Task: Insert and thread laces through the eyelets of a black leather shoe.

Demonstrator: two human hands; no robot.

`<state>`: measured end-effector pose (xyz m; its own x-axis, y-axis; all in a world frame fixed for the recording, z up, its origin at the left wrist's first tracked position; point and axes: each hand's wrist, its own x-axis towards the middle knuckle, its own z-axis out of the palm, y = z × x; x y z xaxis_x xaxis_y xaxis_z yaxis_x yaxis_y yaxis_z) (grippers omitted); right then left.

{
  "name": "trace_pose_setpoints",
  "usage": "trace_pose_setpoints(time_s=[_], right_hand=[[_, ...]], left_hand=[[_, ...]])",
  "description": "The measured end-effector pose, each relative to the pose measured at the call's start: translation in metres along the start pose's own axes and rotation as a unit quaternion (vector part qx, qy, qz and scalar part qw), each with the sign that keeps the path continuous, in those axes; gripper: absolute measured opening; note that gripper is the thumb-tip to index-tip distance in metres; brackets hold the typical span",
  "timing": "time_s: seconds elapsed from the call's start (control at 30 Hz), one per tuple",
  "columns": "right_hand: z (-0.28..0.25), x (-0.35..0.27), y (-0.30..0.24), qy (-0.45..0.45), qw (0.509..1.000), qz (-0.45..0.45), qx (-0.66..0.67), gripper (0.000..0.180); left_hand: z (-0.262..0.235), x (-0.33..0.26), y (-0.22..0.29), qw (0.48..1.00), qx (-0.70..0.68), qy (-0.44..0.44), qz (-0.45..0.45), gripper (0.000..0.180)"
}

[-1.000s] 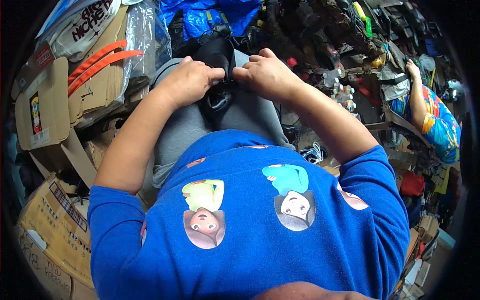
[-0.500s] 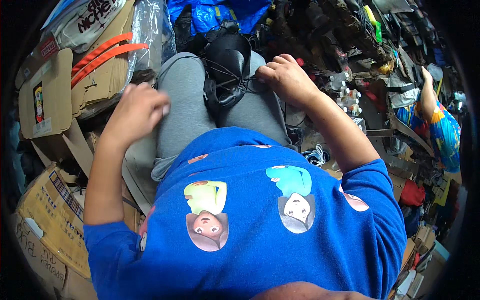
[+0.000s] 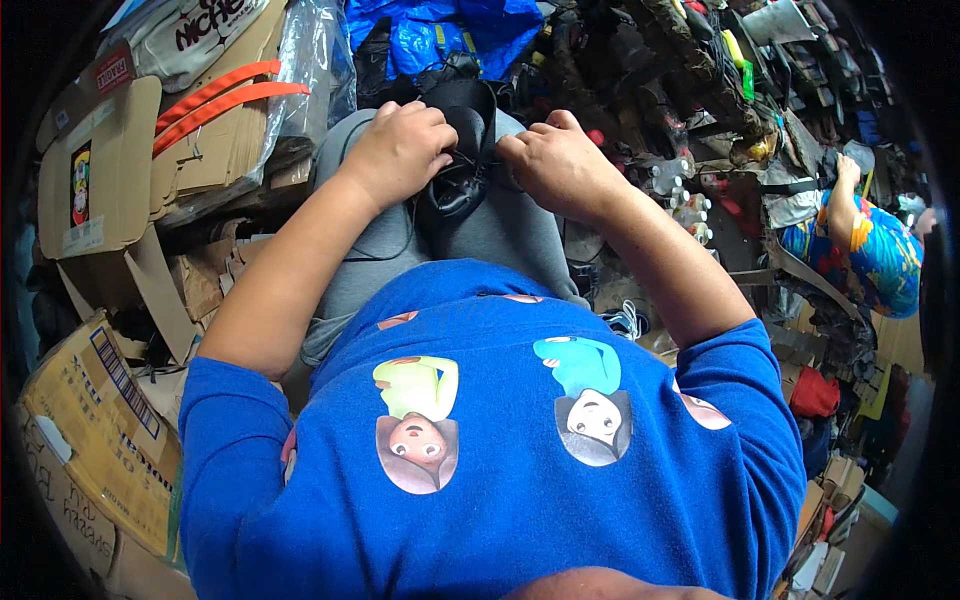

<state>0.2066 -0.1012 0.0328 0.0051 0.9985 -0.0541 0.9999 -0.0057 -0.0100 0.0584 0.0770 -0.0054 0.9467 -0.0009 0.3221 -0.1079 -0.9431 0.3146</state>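
Note:
A black shoe (image 3: 462, 192) lies on my lap between my grey-trousered thighs (image 3: 500, 235), with a thin black lace (image 3: 408, 235) hanging from it across my left thigh. My left hand (image 3: 402, 150) is over the shoe's left side, its fingers curled and pinched together at the lace. On the other side, my right hand (image 3: 560, 165) is closed in a pinch, with thumb and forefinger near the shoe's right edge. Dark cord runs between the two hands, partly hidden by the fingers. The exact grip of each hand is hard to see against the black.
Flattened cardboard (image 3: 100, 170) and a yellow-brown carton (image 3: 110, 430) stand at my left. A blue plastic sheet (image 3: 440, 35) lies ahead. Small clear bottles (image 3: 690, 210) and heaped scrap fill the right. Another person in a bright patterned garment (image 3: 880, 260) is at far right.
My left hand has moved in from the left to the shoe, fingers closing at the lace. My right hand stays nearly in place. The far-right person has shifted further into view.

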Motion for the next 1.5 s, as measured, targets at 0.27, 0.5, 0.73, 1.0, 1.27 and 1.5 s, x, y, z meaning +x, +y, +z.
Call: trace_pose_setpoints(time_s=[0.27, 0.5, 0.73, 1.0, 1.27, 1.5], right_hand=[[0.001, -0.002, 0.003, 0.005, 1.0, 0.002, 0.007, 0.006], [-0.001, 0.0, 0.002, -0.037, 0.999, -0.007, -0.019, 0.013], [0.019, -0.018, 0.029, 0.05, 0.998, -0.012, 0.037, 0.005], [0.018, -0.094, 0.093, 0.043, 0.987, 0.139, 0.073, 0.002], [-0.018, -0.144, 0.139, 0.267, 0.655, 0.317, 0.632, 0.013], [-0.092, -0.026, 0.059, 0.32, 0.468, 0.034, 0.823, 0.021]], left_hand=[[0.001, 0.0, 0.003, 0.999, 0.024, -0.017, 0.03, 0.016], [0.0, 0.002, 0.001, 0.995, 0.067, -0.046, 0.057, 0.01], [-0.027, -0.011, -0.002, 0.994, 0.05, -0.073, 0.063, 0.01], [-0.067, -0.056, -0.014, 0.992, 0.079, -0.096, -0.039, 0.011], [-0.161, -0.161, -0.056, 0.878, -0.259, 0.121, -0.385, 0.007], [-0.153, -0.045, 0.018, 0.681, -0.699, 0.204, -0.08, 0.022]])
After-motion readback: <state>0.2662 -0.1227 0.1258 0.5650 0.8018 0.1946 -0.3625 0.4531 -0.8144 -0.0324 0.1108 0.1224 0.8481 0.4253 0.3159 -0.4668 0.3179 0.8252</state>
